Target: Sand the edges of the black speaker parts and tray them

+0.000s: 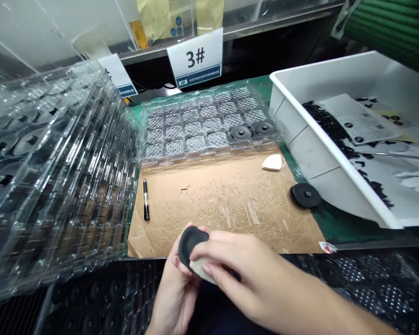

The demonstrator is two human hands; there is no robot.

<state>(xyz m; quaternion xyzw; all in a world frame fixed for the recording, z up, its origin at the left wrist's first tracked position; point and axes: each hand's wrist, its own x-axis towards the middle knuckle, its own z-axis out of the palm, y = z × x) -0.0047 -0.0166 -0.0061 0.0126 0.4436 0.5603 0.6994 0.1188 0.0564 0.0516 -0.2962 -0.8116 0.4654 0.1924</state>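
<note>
My left hand is closed around a black rounded plastic part, held tilted over the front edge of the cardboard. In my right hand a white cloth is pinched between thumb and fingers and pressed against the part's rim. The part's underside is hidden by my hands. Beyond them, a clear plastic tray with rows of pockets holds two black parts at its near right corner. Another black part lies at the right edge of the cardboard.
A tall stack of clear trays stands at left. At right is a white bin with black scraps, papers and a red-handled tool. A pen and a folded white piece lie on the cardboard. More filled trays sit below the table edge.
</note>
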